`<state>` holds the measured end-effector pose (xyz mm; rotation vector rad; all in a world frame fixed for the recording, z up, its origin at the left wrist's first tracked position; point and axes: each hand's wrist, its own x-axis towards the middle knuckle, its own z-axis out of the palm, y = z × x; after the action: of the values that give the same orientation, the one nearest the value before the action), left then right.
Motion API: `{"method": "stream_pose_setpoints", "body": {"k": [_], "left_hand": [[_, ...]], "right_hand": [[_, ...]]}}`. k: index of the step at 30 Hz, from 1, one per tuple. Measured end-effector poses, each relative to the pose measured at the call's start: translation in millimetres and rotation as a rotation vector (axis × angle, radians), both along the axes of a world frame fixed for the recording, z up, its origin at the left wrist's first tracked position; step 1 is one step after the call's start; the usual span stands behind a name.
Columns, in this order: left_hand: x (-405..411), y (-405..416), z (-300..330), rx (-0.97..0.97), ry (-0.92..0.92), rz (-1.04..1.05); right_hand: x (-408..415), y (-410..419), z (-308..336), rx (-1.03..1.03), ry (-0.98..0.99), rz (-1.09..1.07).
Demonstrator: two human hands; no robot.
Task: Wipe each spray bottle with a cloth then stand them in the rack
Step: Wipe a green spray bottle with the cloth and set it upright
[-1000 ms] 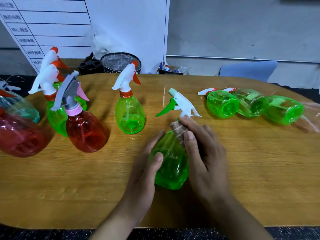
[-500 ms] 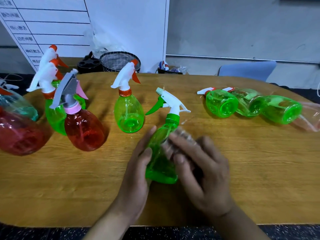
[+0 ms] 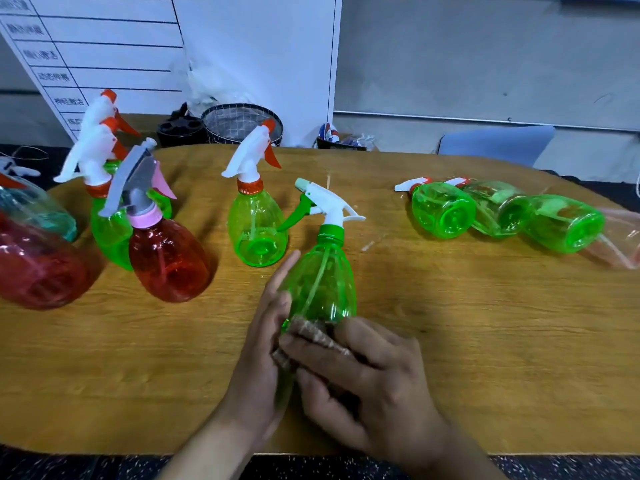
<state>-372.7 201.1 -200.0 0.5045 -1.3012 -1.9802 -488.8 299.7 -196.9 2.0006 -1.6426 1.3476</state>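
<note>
Both hands meet low in the middle of the frame, around the green bottle (image 3: 320,289) I am wiping. My left hand (image 3: 263,355) lies along the bottle's left side with straight fingers pressed flat against the plastic, steadying it. My right hand (image 3: 367,379) has its fingers curled over a small brownish cloth (image 3: 313,332), pressing it against the bottle's lower end, which the cloth and fingers hide. The bottle tilts away from me, its green collar and white sprayer (image 3: 327,200) pointing toward upper centre, green trigger to the left.

On the wooden table (image 3: 485,341), just left of the sprayer, a second green bottle (image 3: 258,226) stands upright with a white head and orange trigger. Further left stands a red bottle (image 3: 169,261) with a grey head and pink trigger, touching or overlapping another green one (image 3: 110,233) behind it. At the left edge is a large red shape (image 3: 38,271) with something bluish above it, both cut off by the frame. In the upper right, three green bottles lie on their sides in a row, bases toward me: nearest (image 3: 443,214), middle (image 3: 502,213), far (image 3: 564,225), each touching its neighbour.

Behind the table sit a black holder (image 3: 180,128) and a mesh basket (image 3: 242,123), before a whiteboard (image 3: 104,46). I cannot tell which of them, if either, is the rack.
</note>
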Motion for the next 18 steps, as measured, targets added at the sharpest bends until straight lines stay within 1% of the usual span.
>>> {"method": "stream_pose_setpoints", "body": {"k": [2, 5, 7, 10, 13, 15, 17, 18], "left_hand": [[-0.2, 1.6, -2.2, -0.038, -0.013, 0.015], [-1.9, 2.3, -8.7, -0.172, -0.101, 0.052], [-2.5, 2.6, -12.9, -0.219, -0.146, 0.025], [-0.1, -0.5, -18.7, -0.198, -0.137, -0.001], [0.6, -3.1, -17.7, -0.187, -0.120, 0.027], [-0.5, -3.4, -13.7, -0.114, -0.096, 0.039], [-0.1, -2.6, -8.4, -0.034, -0.056, 0.017], [0.5, -1.8, -6.3, -0.023, -0.045, 0.014]], "right_hand": [[-3.5, -1.6, 7.4, -0.028, -0.151, -0.045], [-24.9, -10.5, 16.8, -0.073, -0.386, -0.234], [-37.3, -17.3, 15.1, -0.039, -0.449, -0.282], [-35.7, -14.8, 5.9, 0.036, -0.377, -0.226], [-19.2, -0.7, 2.6, 0.066, -0.252, -0.084], [-9.1, 4.8, -1.6, 0.057, -0.129, -0.004], [-2.7, 4.1, -6.3, 0.045, 0.007, 0.013], [-1.2, 3.3, -7.6, 0.040, 0.036, 0.016]]}}
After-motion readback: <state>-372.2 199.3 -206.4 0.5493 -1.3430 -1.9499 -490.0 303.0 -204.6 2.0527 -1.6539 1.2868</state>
